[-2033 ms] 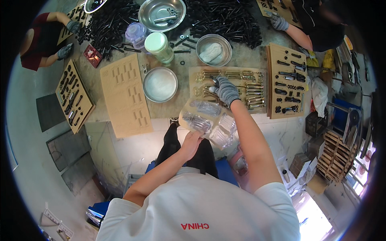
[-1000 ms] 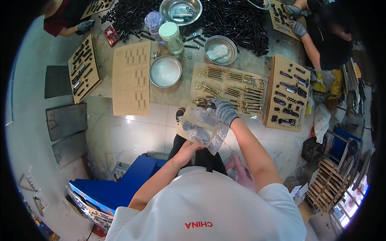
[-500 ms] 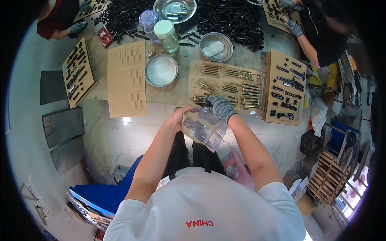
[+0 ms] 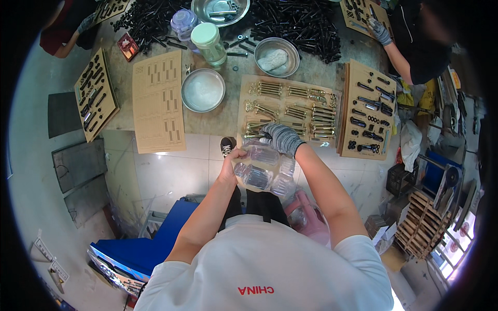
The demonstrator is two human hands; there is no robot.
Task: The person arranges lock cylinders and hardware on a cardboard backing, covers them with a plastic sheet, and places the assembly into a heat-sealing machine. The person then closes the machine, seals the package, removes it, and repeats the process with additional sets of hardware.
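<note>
Mid-frame, the left hand moved up, pinching the plastic pack steady; can't tell if the right hand grips.

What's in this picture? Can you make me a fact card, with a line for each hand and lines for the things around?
Left hand: bare, holding a clear pack
Right hand: gloved in grey, at the pack's top edge; grip hidden
Gold bolts: in groups on a board
Black bolts: heaped on the table
Jar: pale green lid
</note>
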